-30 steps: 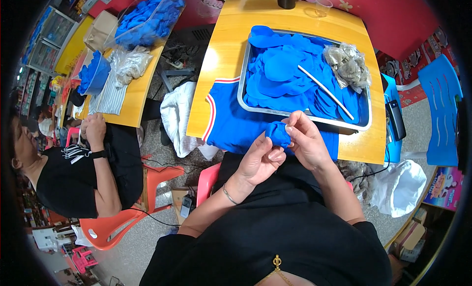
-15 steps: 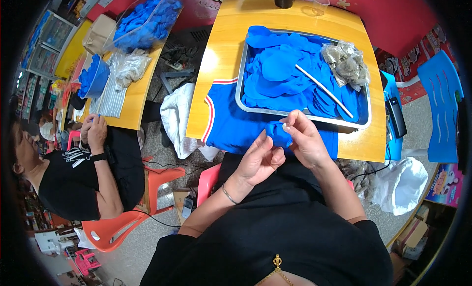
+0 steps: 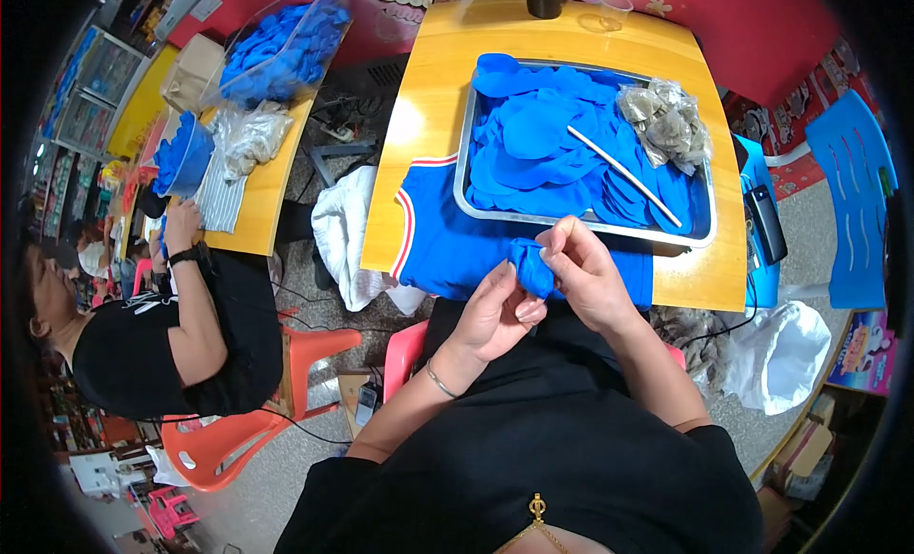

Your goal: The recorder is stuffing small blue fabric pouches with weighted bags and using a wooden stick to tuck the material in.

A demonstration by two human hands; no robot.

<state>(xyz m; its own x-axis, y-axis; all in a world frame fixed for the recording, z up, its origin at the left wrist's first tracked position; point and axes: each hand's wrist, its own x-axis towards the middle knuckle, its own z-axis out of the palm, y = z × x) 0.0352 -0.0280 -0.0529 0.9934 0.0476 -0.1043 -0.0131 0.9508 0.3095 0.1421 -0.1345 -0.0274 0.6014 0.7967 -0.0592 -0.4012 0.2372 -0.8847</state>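
Between my two hands is a small folded piece of blue fabric [image 3: 531, 267], bunched into a rounded shape. My left hand [image 3: 500, 311] pinches its left and lower side, while the thumb and fingers of my right hand [image 3: 583, 273] grip its upper right edge. Just beyond them stands a metal tray [image 3: 476, 207] heaped with flat, rounded blue fabric pieces [image 3: 543, 135]. Across that heap lies a thin white stick [image 3: 624, 176]. A clear plastic bag with greyish-brown contents [image 3: 665, 122] rests on the tray's right part. Under my hands, a blue jersey [image 3: 428, 240] with red-and-white trim covers the table's near edge.
A dark cup [image 3: 544, 0] and a clear plastic cup [image 3: 614, 11] stand at the yellow table's far edge. At left, another person [image 3: 124, 349] sits by a second table with a blue bowl [image 3: 190, 159] and a clear bin of blue pieces [image 3: 286, 49]. A blue chair [image 3: 852, 202] is at right.
The blue fabric has turned more upright and shows more above my left fingers. My hands have shifted only slightly. The other person's hand has moved up toward their table.
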